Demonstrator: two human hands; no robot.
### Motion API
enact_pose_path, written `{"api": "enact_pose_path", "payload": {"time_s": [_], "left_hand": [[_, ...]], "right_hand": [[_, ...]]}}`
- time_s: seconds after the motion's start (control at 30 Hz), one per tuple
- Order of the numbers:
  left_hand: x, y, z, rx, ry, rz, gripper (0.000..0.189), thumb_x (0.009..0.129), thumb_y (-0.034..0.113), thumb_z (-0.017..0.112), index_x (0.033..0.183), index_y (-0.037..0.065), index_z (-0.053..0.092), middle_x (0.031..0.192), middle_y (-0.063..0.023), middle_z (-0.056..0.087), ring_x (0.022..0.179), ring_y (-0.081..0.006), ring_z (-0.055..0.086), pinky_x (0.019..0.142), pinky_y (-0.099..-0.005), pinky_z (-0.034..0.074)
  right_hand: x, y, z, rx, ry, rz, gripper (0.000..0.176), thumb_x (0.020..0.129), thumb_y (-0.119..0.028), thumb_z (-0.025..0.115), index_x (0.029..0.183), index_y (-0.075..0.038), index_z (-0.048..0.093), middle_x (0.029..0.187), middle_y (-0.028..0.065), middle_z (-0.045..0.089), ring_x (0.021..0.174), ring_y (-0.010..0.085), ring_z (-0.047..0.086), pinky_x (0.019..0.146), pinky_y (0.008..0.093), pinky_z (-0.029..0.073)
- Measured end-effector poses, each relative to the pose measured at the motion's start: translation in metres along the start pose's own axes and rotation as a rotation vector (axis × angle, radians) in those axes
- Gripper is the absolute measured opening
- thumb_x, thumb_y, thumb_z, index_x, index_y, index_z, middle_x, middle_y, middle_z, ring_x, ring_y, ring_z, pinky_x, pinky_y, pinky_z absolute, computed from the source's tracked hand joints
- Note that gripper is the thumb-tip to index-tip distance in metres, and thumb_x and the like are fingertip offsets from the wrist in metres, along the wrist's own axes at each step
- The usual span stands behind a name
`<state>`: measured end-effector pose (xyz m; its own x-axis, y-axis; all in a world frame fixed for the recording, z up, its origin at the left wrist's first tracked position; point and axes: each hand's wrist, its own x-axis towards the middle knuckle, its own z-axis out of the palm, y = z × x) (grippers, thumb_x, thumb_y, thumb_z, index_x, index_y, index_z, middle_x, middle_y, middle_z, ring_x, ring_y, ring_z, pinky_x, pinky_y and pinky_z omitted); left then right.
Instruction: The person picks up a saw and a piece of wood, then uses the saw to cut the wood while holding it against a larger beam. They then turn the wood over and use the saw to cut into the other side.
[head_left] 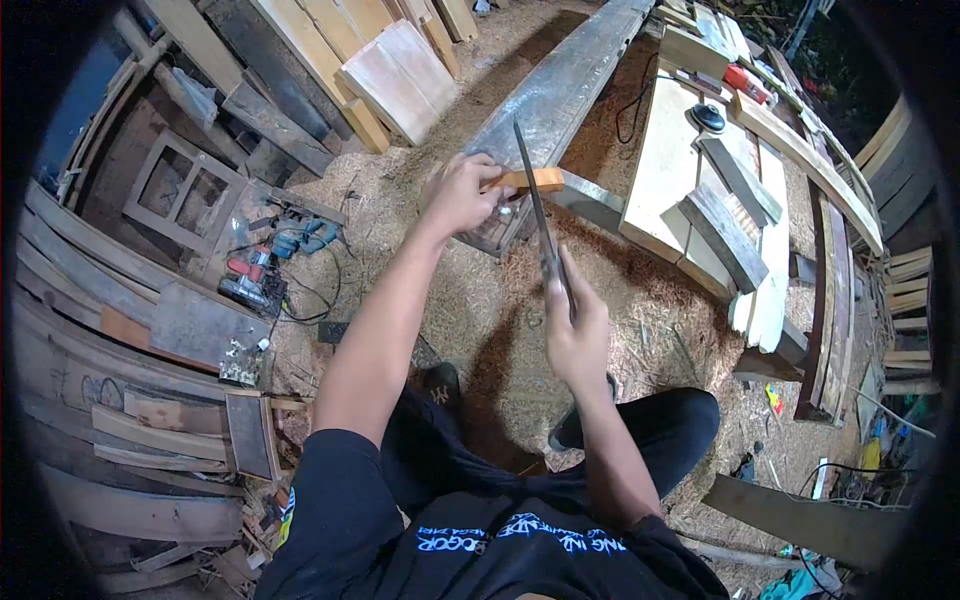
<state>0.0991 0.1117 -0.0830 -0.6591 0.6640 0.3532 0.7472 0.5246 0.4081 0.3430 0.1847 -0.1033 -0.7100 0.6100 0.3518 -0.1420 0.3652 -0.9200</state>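
A small orange-brown block of wood (540, 181) lies at the near end of the long workbench plank (545, 105). My left hand (463, 195) is closed on the block's left end, holding it at the plank's edge. In my right hand (577, 335) is a long, narrow, dark file (532, 190), gripped at its lower end. It points up and away, tapering to a tip beyond the block. Its middle crosses the block's right part in this view, just right of my left fingers.
On the right, a board bench (665, 170) carries wood offcuts (722, 238), a black round object (707, 118) and a red tool (748, 84). Power tools (255, 280) with cables lie left, near a wooden frame (184, 190). Sawdust and shavings cover the floor (640, 350).
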Motion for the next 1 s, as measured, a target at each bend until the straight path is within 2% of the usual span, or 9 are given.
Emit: {"api": "enact_pose_path", "payload": {"time_s": [0.1,0.2,0.27,0.37,0.47,0.67,0.77,0.93,1.0], "left_hand": [[0.004,0.001,0.002,0.034,-0.024,-0.06,0.028,0.091,0.036,0.074,0.113,0.021,0.081,0.115,0.0004,0.073,0.111,-0.0287,0.065,0.1,-0.0445,0.049],[-0.002,-0.002,0.006,0.056,0.038,-0.004,0.026,0.092,0.035,0.073,0.112,0.022,0.081,0.112,0.0011,0.073,0.107,-0.0291,0.065,0.098,-0.044,0.049],[0.001,0.01,-0.006,-0.001,-0.104,-0.125,0.033,0.091,0.036,0.075,0.117,0.016,0.079,0.125,0.0024,0.072,0.124,-0.0247,0.061,0.105,-0.046,0.048],[0.004,-0.005,0.004,-0.047,-0.048,-0.046,0.033,0.091,0.037,0.075,0.117,0.016,0.079,0.125,0.0021,0.072,0.124,-0.0248,0.062,0.106,-0.0457,0.048],[0.011,-0.006,0.002,-0.048,-0.081,-0.076,0.033,0.09,0.037,0.076,0.116,0.017,0.08,0.126,0.0017,0.072,0.123,-0.0252,0.063,0.107,-0.0457,0.048],[0.002,-0.005,0.002,0.02,-0.016,0.03,0.033,0.089,0.036,0.077,0.114,0.015,0.08,0.12,-0.0007,0.073,0.114,-0.03,0.066,0.099,-0.0449,0.051],[0.004,-0.008,0.003,-0.003,-0.031,0.032,0.03,0.089,0.035,0.076,0.112,0.016,0.08,0.115,-0.0001,0.073,0.111,-0.0293,0.066,0.098,-0.0454,0.051],[0.004,-0.002,-0.003,0.018,-0.039,0.016,0.029,0.089,0.034,0.075,0.111,0.015,0.08,0.108,-0.0004,0.072,0.107,-0.0289,0.065,0.096,-0.0452,0.051],[0.003,-0.004,0.001,0.012,-0.042,0.015,0.029,0.089,0.033,0.075,0.111,0.015,0.079,0.107,-0.0002,0.072,0.107,-0.0287,0.065,0.096,-0.0451,0.05]], "right_hand": [[0.019,-0.018,0.003,-0.098,-0.113,0.263,0.047,0.105,-0.011,0.054,0.149,0.006,0.05,0.1,0.0216,0.072,0.083,0.0131,0.063,0.077,0.0331,0.053],[-0.01,-0.009,-0.006,-0.03,-0.065,0.17,0.047,0.106,-0.012,0.052,0.149,0.007,0.049,0.104,0.0203,0.072,0.081,0.0113,0.06,0.076,0.0317,0.052],[-0.031,-0.006,-0.015,-0.155,-0.104,0.08,0.047,0.107,-0.012,0.051,0.15,0.008,0.048,0.103,0.0182,0.072,0.08,0.0113,0.059,0.075,0.0317,0.052],[-0.027,-0.048,-0.019,-0.066,-0.162,0.385,0.047,0.106,-0.008,0.051,0.15,0.008,0.048,0.12,0.0257,0.072,0.11,0.02,0.067,0.095,0.0342,0.051],[-0.015,-0.04,-0.021,-0.103,-0.118,0.193,0.046,0.105,-0.006,0.052,0.149,0.008,0.049,0.12,0.0242,0.071,0.106,0.0156,0.065,0.094,0.0306,0.05],[-0.027,-0.045,-0.037,-0.009,-0.199,0.421,0.045,0.106,-0.007,0.05,0.149,0.008,0.05,0.112,0.0222,0.073,0.098,0.0172,0.067,0.09,0.0326,0.052],[-0.012,-0.024,-0.017,-0.043,-0.111,0.183,0.047,0.105,-0.013,0.053,0.148,0.007,0.052,0.093,0.0214,0.071,0.078,0.0153,0.063,0.075,0.0343,0.053],[0.033,-0.029,0.005,-0.101,-0.123,0.271,0.045,0.105,-0.011,0.053,0.146,0.006,0.054,0.09,0.023,0.069,0.076,0.0173,0.062,0.077,0.0377,0.054],[0.018,-0.028,0.0,0.0,-0.11,0.234,0.045,0.106,-0.01,0.051,0.148,0.006,0.052,0.104,0.0257,0.072,0.091,0.0202,0.069,0.087,0.038,0.054]]}}
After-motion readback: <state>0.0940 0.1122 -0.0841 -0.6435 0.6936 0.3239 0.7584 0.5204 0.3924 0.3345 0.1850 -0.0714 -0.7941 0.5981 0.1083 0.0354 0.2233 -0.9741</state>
